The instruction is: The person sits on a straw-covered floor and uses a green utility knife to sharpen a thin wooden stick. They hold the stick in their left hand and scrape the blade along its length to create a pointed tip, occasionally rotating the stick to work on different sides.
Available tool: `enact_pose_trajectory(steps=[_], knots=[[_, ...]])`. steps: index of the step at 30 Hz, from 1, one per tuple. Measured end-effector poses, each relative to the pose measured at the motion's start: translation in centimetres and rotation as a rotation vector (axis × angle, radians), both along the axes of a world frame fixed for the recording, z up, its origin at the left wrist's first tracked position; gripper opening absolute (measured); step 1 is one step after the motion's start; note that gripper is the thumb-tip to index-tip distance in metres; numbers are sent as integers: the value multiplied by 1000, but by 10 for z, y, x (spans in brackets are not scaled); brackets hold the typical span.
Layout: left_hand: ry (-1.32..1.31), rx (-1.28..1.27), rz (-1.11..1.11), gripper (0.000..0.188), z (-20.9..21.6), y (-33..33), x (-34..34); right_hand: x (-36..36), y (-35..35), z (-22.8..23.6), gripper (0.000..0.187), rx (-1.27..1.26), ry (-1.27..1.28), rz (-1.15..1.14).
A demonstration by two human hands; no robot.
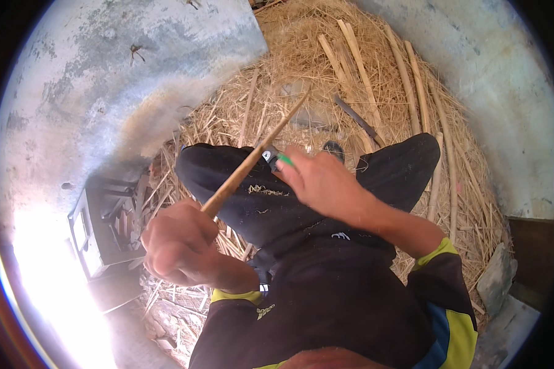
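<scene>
My left hand (181, 243) is a closed fist around the thick lower end of a tapered wooden stick (234, 181). The stick slants up and away to the right, its thin tip over the shavings beyond my legs. My right hand (323, 181) grips a green-handled tool (283, 158) whose grey metal part meets the stick around its middle. Fingers hide most of that tool, so its exact kind cannot be made out. Curled shavings (268, 190) lie on my dark trousers below the stick.
Beyond my crossed legs, a long dark blade (357, 118) lies on straw-like shavings (301, 37). Several pale wooden strips (360, 58) rest at the far right. Walls (166, 67) stand close on both sides. An open frame-like box (98, 227) is at the left, and a stone (497, 280) at the right.
</scene>
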State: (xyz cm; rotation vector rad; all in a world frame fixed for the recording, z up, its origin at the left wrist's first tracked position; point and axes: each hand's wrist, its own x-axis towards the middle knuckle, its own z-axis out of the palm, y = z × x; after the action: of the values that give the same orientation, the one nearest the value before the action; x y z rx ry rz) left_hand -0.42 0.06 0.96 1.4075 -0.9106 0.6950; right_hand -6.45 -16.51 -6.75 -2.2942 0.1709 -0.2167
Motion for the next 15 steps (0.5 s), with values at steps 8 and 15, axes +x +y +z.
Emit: enact_pose_trajectory(steps=[8,15], knots=[[-64,44,-136,54,-2,11,5,-10,9,16,31,-71,24,43],[26,54,-84,58,-7,18,6,-3,-4,-14,29,-35,71,-52]])
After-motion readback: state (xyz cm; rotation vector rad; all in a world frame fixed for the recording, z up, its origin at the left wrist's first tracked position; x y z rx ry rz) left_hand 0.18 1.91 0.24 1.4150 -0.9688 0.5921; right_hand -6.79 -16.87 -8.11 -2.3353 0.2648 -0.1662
